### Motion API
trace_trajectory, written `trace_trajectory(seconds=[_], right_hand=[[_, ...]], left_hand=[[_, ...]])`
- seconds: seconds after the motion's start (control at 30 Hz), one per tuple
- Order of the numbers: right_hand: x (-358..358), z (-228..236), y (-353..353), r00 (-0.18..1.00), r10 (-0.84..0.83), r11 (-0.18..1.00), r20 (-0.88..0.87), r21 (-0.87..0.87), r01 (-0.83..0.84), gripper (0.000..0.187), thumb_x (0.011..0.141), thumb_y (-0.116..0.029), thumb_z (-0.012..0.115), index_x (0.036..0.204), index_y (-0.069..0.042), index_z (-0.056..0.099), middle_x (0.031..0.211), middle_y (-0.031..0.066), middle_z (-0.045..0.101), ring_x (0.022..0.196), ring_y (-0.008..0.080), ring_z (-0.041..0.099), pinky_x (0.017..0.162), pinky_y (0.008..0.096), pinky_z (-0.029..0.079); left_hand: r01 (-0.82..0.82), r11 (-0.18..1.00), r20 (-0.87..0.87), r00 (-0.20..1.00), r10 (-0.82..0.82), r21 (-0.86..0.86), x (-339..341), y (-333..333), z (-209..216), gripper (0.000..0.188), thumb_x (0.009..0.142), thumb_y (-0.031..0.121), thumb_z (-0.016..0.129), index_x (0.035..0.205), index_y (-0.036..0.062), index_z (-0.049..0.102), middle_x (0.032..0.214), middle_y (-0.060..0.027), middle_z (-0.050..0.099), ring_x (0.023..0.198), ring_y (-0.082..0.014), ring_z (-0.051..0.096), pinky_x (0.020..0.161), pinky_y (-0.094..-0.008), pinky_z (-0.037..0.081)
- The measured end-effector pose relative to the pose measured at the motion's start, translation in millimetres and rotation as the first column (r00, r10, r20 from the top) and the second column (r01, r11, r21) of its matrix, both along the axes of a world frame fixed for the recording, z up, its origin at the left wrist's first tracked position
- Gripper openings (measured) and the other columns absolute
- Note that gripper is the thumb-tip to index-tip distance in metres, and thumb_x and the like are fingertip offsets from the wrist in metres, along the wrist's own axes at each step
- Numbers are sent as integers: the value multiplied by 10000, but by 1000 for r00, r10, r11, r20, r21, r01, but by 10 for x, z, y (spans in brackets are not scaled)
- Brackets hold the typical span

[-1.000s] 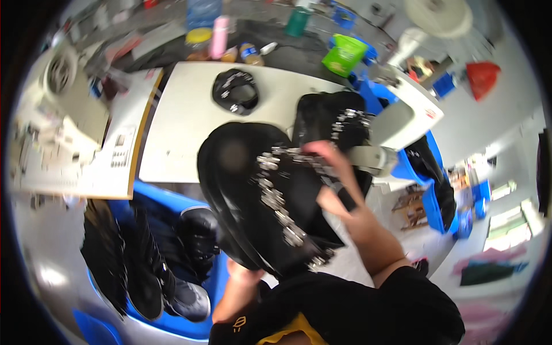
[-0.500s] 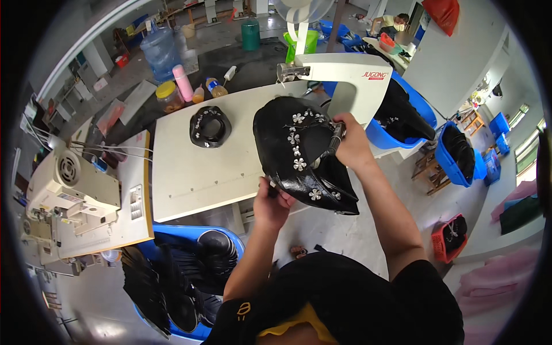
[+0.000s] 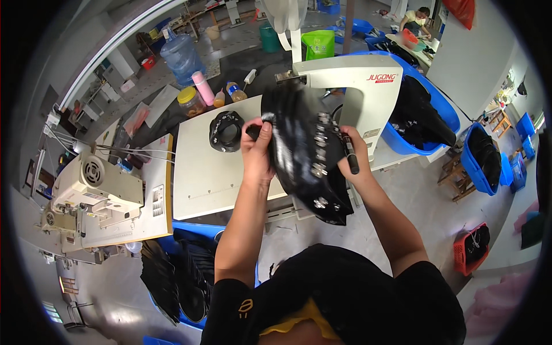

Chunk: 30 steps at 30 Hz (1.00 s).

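Between my two hands hangs a glossy black leather-like piece (image 3: 293,138) with rows of silver flower ornaments, its upper part smeared by motion. My left hand (image 3: 257,152) is closed on its left edge, thumb on top. On the other side my right hand (image 3: 355,155) is closed, with a dark pen-shaped tool (image 3: 349,154) lying along its fingers beside the ornaments; its grip on the piece is partly hidden. A smaller black ring-shaped piece (image 3: 217,138) with similar flowers lies on the pale machine table (image 3: 201,172), left of my left hand.
Just beyond the held piece stands a white sewing machine arm (image 3: 351,72). Another machine (image 3: 98,178) is at the left. Blue tubs (image 3: 428,150) of black pieces stand right and below. A jar (image 3: 191,102), a pink flask (image 3: 202,89) and bottles line the table's far edge. A person (image 3: 415,24) sits far back.
The black piece has turned, so its round opening no longer faces up. My left hand has moved up along its left side; the right has shifted slightly lower. The whole view has shifted a little.
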State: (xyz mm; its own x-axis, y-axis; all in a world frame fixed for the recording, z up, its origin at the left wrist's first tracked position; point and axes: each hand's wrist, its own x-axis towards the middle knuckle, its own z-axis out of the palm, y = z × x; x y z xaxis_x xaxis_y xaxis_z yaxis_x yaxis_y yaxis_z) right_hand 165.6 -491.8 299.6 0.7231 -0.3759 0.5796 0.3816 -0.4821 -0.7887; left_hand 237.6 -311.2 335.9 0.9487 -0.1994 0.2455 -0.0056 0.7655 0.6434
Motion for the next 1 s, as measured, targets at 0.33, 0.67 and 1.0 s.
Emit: trace_trajectory(seconds=[0.33, 0.67, 1.0], right_hand=[[-153, 247, 112, 968, -71, 987, -239, -154, 34, 542, 637, -191, 737, 1058, 50, 495, 994, 209, 576, 903, 364, 579, 779, 379, 468], [-254, 466, 184, 953, 8, 900, -301, -413, -138, 583, 602, -176, 757, 1063, 58, 488, 1007, 228, 563, 948, 395, 555, 802, 410, 463], [357, 431, -304, 762, 494, 811, -419, -93, -578, 457, 706, -93, 689, 1114, 6, 510, 934, 88, 580, 815, 150, 535, 714, 277, 452]], left_hand=[[-478, 803, -122, 828, 547, 358, 22, 398, -614, 132, 865, 51, 586, 992, 50, 550, 979, -50, 578, 854, -112, 539, 775, -273, 458], [-822, 351, 886, 460, -55, 448, -1090, 116, -352, 442, 677, 16, 646, 1098, 101, 541, 1180, -70, 579, 1228, -267, 432, 1042, -501, 182], [-458, 547, 666, 695, -270, 700, -398, 292, -313, 525, 800, 131, 548, 1299, 76, 395, 1337, -113, 445, 1320, -302, 292, 1065, -549, 78]])
